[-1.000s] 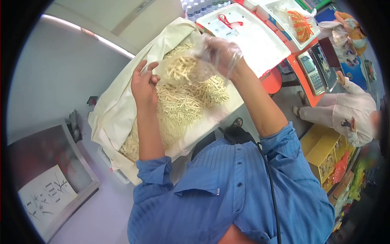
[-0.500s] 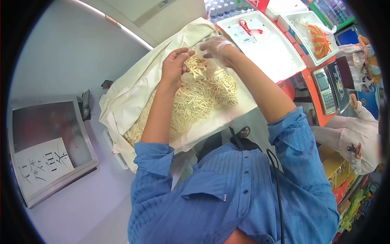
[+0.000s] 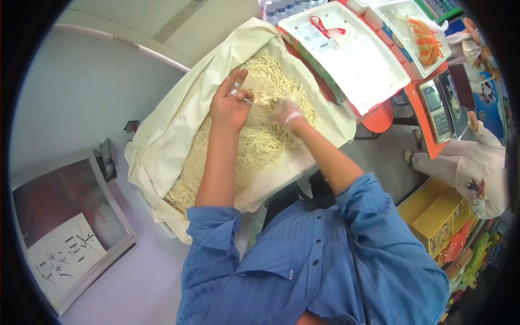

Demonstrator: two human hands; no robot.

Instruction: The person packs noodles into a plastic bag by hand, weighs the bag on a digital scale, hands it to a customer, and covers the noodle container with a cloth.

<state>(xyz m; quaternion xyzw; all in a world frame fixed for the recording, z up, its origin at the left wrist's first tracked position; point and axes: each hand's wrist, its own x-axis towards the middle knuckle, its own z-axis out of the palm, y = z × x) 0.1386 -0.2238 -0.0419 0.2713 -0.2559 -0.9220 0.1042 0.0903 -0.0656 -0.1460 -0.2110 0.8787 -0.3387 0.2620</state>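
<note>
Pale noodles lie in a heap on a cream cloth whose edges are folded up around them. My left hand is over the left part of the heap, palm up, its curled fingers closed on the edge of a clear plastic bag. The bag hangs over the noodles and its outline is faint. My right hand, in a thin clear glove, is down at the noodles right of the bag. Motion smears its fingers, and what they grip is unclear.
A white foam tray with a red lanyard stands at the upper right. Beyond are a foam box and a scale on an orange table. A person stands at the right. A framed sign is at the left.
My right hand has gone from beside the raised bag down to the noodles. My left hand has shifted right over the heap since the first frame. The view has swung a little.
</note>
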